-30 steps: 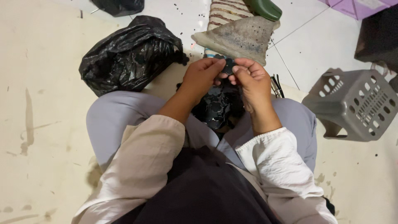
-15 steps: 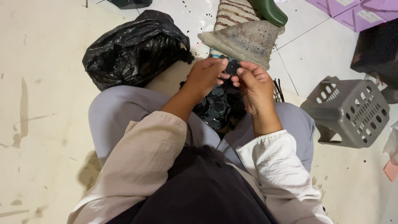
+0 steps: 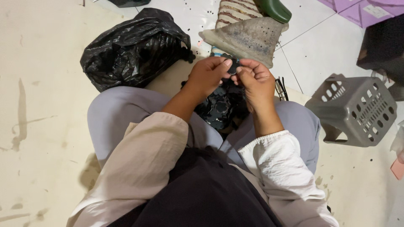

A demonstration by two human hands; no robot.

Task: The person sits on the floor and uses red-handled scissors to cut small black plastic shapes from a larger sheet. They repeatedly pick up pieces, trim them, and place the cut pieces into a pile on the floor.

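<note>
Your left hand [image 3: 207, 75] is raised in front of you, wrist bent, fingers curled inward, thumb and forefinger pinched on a small dark piece [image 3: 234, 64]. Your right hand [image 3: 253, 79] meets it from the other side, fingers curled, fingertips closed on the same piece, so both hands grasp it between them. The piece is held above your lap, just in front of the grey sieve; its shape is too small to tell beyond dark and flat.

Both forearms rise from loose sleeves: a beige one on the left, a white one with a gathered cuff on the right.

Directly under your hands, a heap of dark flat pieces [image 3: 221, 107] lies in the hollow between your knees, matte, rounded at the edges, overlapping. Your legs are covered in smooth pale lilac cloth.

Beyond your hands lies a grey plastic sieve [image 3: 248, 38], cone-shaped, dusty and dotted with small holes. To the left of it sits a black plastic bag [image 3: 132, 46], crumpled and glossy. To your right a grey plastic basket [image 3: 355, 111] with slotted walls lies tipped on the floor [image 3: 38, 84], which is pale, stained and speckled with small dark bits.
</note>
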